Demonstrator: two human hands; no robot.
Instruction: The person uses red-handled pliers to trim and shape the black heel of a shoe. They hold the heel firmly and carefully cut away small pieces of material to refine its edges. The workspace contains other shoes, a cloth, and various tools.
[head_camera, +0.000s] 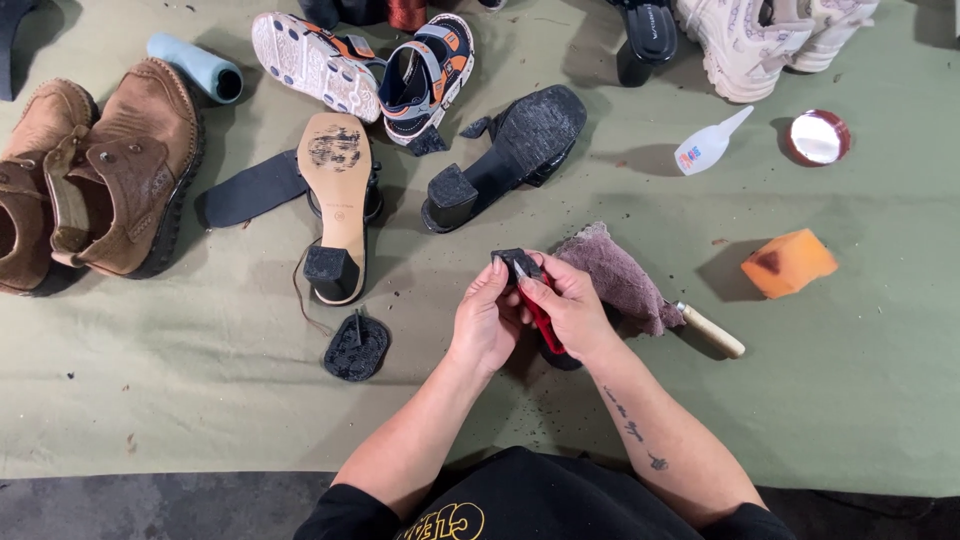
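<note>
My left hand (487, 318) pinches a small black heel piece (510, 262) between thumb and fingers. My right hand (572, 305) grips red-handled pliers (545, 325), whose jaws meet the black piece. Both hands hover over the green mat (200, 400), just in front of a brownish-pink rag (615, 275). A black heeled sandal (510, 150) lies sole-up beyond the hands. A second sandal with a tan sole (337, 195) lies to its left. A loose black sole patch (356, 347) rests left of my left hand.
Brown leather shoes (100, 175) lie at the far left beside a light blue tube (195, 65). Orange-and-navy kids' sandals (370, 70), white sneakers (760, 35), a glue bottle (705, 148), a round tin lid (817, 137), an orange sponge (788, 263) and a wooden-handled tool (710, 330) surround the work spot.
</note>
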